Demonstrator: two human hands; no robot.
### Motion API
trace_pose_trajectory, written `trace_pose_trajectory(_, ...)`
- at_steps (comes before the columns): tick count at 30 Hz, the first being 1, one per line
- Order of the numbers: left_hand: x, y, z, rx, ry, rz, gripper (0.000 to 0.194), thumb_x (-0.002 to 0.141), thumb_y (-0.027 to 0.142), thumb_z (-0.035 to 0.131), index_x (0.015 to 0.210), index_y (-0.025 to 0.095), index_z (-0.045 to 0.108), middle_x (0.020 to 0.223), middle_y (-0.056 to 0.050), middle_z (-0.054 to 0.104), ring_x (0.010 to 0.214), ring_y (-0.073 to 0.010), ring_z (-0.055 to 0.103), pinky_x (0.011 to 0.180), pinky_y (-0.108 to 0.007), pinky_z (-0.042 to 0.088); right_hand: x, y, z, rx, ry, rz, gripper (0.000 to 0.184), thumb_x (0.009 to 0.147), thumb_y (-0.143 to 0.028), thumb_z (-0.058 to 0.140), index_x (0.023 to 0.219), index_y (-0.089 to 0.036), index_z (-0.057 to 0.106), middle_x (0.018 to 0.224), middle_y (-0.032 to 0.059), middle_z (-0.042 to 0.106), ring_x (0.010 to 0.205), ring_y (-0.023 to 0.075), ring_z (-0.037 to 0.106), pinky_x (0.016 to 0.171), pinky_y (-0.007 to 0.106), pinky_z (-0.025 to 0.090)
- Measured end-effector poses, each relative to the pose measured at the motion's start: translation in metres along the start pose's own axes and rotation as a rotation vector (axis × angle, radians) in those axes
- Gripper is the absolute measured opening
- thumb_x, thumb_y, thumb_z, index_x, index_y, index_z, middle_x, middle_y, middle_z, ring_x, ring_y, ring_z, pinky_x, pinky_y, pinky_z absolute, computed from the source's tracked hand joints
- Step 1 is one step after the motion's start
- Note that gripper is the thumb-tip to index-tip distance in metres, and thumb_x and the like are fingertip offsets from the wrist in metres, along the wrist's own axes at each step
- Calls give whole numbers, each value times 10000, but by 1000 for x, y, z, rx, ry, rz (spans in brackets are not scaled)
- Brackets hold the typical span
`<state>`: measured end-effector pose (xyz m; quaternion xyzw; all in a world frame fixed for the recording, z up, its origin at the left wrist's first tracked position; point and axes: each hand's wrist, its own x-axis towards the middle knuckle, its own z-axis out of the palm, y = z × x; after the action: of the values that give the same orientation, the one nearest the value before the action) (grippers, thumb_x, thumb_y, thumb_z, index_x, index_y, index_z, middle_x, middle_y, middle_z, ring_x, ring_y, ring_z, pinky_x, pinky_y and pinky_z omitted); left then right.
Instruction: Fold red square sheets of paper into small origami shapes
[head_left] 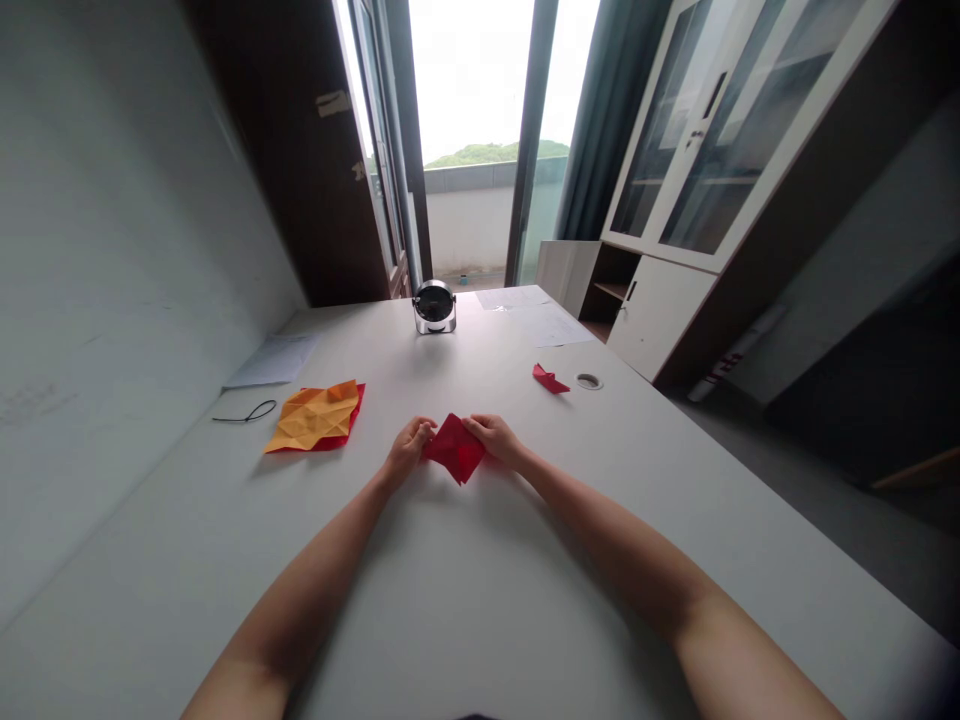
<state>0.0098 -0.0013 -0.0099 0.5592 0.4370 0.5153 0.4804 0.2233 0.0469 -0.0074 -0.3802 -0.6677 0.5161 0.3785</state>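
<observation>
A red sheet of origami paper [459, 452], folded into a diamond, is held just over the white table [480, 600] in front of me. My left hand [409, 446] pinches its left corner, fingers closed. On the opposite side my right hand [493, 438] grips the upper right edge between thumb and fingers. The diamond's lower tip points toward me and shows split layers. To the right lies a small folded red paper boat [550, 379], apart from both hands. Creased orange paper [313, 416] rests on red paper [355, 420] to the left.
A round metal-framed device [435, 306] stands at the table's far end. White sheets [555, 326] lie at the back right, another paper [273, 360] at the left wall. A black cable tie [246, 413] is beside it. A cable hole [589, 381] sits near the right edge.
</observation>
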Motion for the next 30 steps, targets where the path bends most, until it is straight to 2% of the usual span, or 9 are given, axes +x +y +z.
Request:
trace_pose_trajectory(3, 0, 1, 2, -5, -23, -27, 480, 869, 581, 572, 1112, 167, 581, 814, -25, 627, 658, -134, 565, 586, -232, 429, -3, -4, 3, -111, -78, -7, 475, 844, -604, 521, 637, -178, 483, 569, -43, 423, 530, 93, 345, 491, 229, 252)
trace_pose_trajectory(5, -1, 3, 3, 16, -33, -27, 492, 861, 572, 586, 1134, 163, 589, 828, -31, 643, 675, -142, 575, 599, -237, 437, -5, -6, 4, -188, -99, -30, 460, 860, -579, 502, 633, -179, 483, 570, -42, 424, 537, 95, 351, 494, 230, 252)
trace_pose_trajectory(12, -3, 4, 1, 221, -105, 27, 368, 862, 500, 601, 840, 140, 676, 768, -32, 647, 706, -150, 557, 649, -246, 428, -9, -9, 5, -405, -145, -152, 451, 866, -518, 498, 572, -185, 418, 528, -53, 351, 530, 89, 285, 502, 236, 223)
trace_pose_trajectory(18, -2, -5, 0, 261, -42, 43, 333, 855, 471, 607, 781, 149, 655, 707, -4, 610, 649, -126, 512, 596, -224, 392, -8, -6, 5, -425, -146, -176, 427, 871, -494, 481, 582, -187, 412, 533, -48, 351, 534, 94, 284, 505, 237, 215)
trace_pose_trajectory(22, 0, -7, -3, 215, 51, 35, 327, 864, 472, 592, 773, 159, 619, 680, 10, 573, 628, -120, 488, 573, -215, 376, -4, -2, 1, -388, -104, -160, 447, 867, -531, 476, 589, -190, 400, 552, -48, 343, 553, 98, 290, 517, 237, 222)
trace_pose_trajectory(25, 0, -6, -4, 185, 100, 42, 339, 870, 487, 579, 772, 163, 605, 680, 12, 566, 622, -120, 485, 572, -217, 377, -1, 1, -1, -330, -18, -130, 474, 855, -573, 485, 584, -195, 392, 554, -52, 318, 551, 98, 273, 515, 243, 211)
trace_pose_trajectory(30, 0, -3, -2, 173, 125, 49, 355, 855, 504, 588, 745, 167, 593, 677, 15, 557, 631, -124, 491, 594, -224, 393, 1, 4, -2, -243, 59, -96, 484, 845, -604, 508, 594, -206, 396, 522, -58, 339, 509, 98, 288, 493, 249, 207)
